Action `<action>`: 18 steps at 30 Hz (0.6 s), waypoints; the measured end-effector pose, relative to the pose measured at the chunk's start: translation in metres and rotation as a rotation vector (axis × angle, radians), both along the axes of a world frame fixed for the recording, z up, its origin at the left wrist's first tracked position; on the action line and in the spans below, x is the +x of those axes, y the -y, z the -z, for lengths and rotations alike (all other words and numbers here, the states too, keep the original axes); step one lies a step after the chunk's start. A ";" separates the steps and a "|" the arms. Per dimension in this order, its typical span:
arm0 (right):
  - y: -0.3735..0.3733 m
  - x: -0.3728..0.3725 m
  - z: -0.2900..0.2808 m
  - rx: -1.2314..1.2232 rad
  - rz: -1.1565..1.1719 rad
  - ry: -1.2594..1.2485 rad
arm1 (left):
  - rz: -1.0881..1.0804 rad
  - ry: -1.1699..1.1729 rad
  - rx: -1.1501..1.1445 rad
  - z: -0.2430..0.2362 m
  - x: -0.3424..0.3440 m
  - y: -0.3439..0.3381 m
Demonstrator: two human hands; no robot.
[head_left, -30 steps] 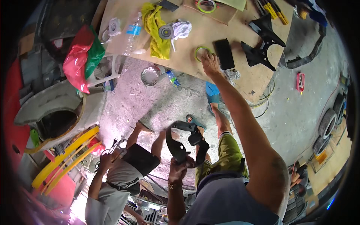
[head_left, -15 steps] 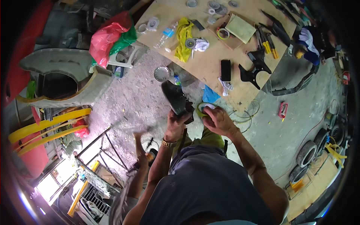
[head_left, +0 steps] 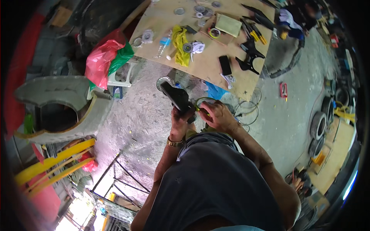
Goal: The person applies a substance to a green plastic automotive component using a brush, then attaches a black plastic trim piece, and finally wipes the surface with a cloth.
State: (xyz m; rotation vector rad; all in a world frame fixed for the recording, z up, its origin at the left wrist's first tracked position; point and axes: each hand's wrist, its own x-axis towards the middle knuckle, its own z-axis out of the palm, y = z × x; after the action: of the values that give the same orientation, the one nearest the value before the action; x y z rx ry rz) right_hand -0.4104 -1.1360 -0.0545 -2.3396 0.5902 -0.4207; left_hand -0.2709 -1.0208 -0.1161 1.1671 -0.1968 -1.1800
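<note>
Head: black part (diagonal, up-left)

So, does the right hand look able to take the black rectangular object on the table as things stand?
Probably not now: the right hand seems occupied with the yellow-green tape roll. Otherwise, the way over the table to the black rectangular object looks free.

Plastic bottle beside yellow cloth on tan tabletop, red plastic bag against green bag, grey body panel, yellow strips, small red case on concrete floor, tires at far right
</note>
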 end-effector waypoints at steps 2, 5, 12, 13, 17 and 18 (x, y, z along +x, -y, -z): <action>-0.008 0.004 0.001 0.028 0.076 -0.062 | 0.052 0.021 0.032 -0.005 0.009 0.001; -0.014 0.005 0.005 -0.003 0.200 -0.141 | 0.123 0.085 0.085 -0.002 0.009 0.004; 0.004 -0.013 0.035 0.119 0.258 -0.265 | 0.190 0.118 0.093 -0.002 -0.005 0.032; 0.008 -0.010 0.033 0.203 0.240 -0.345 | 0.172 0.097 0.081 -0.001 -0.007 0.034; 0.039 -0.038 0.082 0.467 0.575 -0.066 | 0.107 0.145 0.135 -0.009 -0.020 0.050; 0.053 -0.044 0.114 0.812 0.847 0.199 | 0.099 0.169 0.150 -0.014 -0.015 0.050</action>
State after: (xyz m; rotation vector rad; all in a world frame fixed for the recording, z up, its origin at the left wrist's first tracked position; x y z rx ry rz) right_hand -0.4540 -1.1887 -0.1683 -1.1885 1.3456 -0.6228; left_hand -0.2862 -1.0713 -0.1022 1.4039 -0.3013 -1.1983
